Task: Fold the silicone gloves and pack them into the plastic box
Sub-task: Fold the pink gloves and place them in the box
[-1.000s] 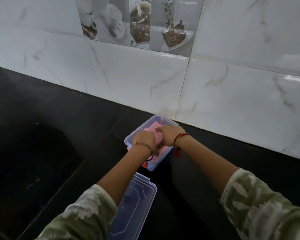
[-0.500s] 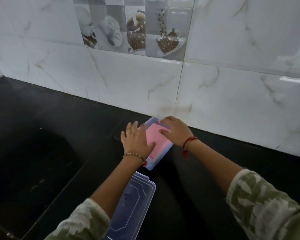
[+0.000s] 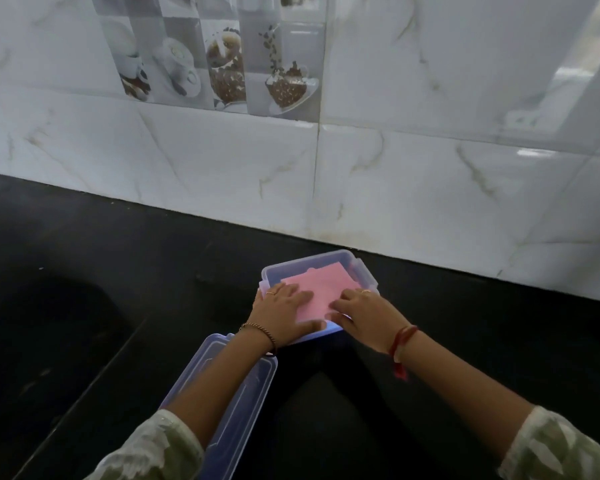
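Flattening out after being bunched a second ago, the left hand (image 3: 281,306) and right hand (image 3: 364,310) are pressing open-palmed on the folded pink gloves (image 3: 323,282) lying inside the box (image 3: 361,268) on the desk (image 3: 118,271), suggesting packing is nearly finishing, with the lid (image 3: 236,403) lying unused nearby.

Black counter (image 3: 84,271), marbled wall (image 3: 430,188), coffee-picture tiles (image 3: 222,64)

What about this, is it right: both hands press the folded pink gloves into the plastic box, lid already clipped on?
Not the lid. The head view shows left hand and right hand pressing the pink gloves in the plastic box, but the lid lies off on the counter.
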Available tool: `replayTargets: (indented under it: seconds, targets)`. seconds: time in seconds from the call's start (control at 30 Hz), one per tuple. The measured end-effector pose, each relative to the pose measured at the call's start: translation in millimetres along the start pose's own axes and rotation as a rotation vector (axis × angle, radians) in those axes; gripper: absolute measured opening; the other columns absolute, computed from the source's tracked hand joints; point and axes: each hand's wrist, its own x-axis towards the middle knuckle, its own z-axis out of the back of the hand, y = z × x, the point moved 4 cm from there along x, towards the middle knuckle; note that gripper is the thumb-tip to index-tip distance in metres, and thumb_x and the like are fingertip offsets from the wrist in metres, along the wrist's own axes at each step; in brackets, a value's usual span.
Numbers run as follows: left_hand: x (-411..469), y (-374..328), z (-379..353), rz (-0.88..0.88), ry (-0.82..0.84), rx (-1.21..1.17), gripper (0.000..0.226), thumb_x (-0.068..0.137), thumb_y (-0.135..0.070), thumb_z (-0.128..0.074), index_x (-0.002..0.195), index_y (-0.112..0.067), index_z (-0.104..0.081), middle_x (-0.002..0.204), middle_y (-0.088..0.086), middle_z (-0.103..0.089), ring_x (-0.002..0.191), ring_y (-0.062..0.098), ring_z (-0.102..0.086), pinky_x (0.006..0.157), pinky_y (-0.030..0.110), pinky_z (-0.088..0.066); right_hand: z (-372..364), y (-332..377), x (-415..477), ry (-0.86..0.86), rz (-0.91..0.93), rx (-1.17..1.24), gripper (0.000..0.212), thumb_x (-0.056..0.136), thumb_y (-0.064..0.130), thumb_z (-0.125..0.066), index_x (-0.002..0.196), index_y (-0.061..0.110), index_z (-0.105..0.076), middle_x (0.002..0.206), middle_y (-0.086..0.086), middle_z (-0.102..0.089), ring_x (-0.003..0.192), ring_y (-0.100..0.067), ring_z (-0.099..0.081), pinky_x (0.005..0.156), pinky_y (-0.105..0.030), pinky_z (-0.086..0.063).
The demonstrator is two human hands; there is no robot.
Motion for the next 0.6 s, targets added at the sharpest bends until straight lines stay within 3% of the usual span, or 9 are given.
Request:
replayTargets:
  seconds: [0.13, 0.27, 0.33, 0.6]
  targets:
    - [-6.0, -40.3, -10.8, -0.158, 0.080, -0.046, 0.073, 0.077, -0.070, -0.049, 0.140, -0.035, -0.035, 0.152, 0.001, -0.030, 0.140, 0.022, -0.023, 0.114, 0.045, -0.018, 5.3, -18.0, -58.1, -0.078, -0.233, 0.194, 0.031, 0.096, 0.030, -0.044, 0.099, 0.015, -0.070, 0.095, -0.003, -0.064, 0.081, -0.016, -0.059, 0.082, -0.035, -0.051]
    - [-20.5, -81.1, -23.5, -0.281, 0.155, -0.054, 0.073, 0.075, -0.070, -0.052, 0.138, -0.038, -0.036, 0.151, -0.001, -0.032, 0.138, 0.021, -0.025, 0.114, 0.045, -0.019, -1.0, -19.8, -118.9, -0.133, -0.423, 0.291, 0.029, 0.094, 0.032, -0.049, 0.106, 0.016, -0.070, 0.100, -0.001, -0.066, 0.084, -0.010, -0.059, 0.084, -0.020, -0.047]
    - [-32.8, -94.3, -30.5, -0.316, 0.171, -0.064, 0.073, 0.075, -0.071, -0.052, 0.138, -0.039, -0.035, 0.150, -0.003, -0.032, 0.138, 0.020, -0.026, 0.114, 0.046, -0.019, -2.0, -15.1, -143.7, -0.144, -0.472, 0.319, 0.029, 0.093, 0.033, -0.050, 0.108, 0.018, -0.069, 0.102, 0.000, -0.066, 0.084, -0.006, -0.057, 0.084, -0.015, -0.041]
    - [-78.8, -123.1, -48.3, -0.394, 0.198, -0.060, 0.075, 0.075, -0.071, -0.050, 0.140, -0.041, -0.030, 0.151, -0.006, -0.029, 0.138, 0.020, -0.024, 0.115, 0.044, -0.015, -2.6, 7.1, -204.7, -0.153, -0.558, 0.317, 0.029, 0.094, 0.035, -0.046, 0.106, 0.022, -0.069, 0.101, 0.003, -0.066, 0.088, -0.006, -0.057, 0.087, -0.016, -0.037]
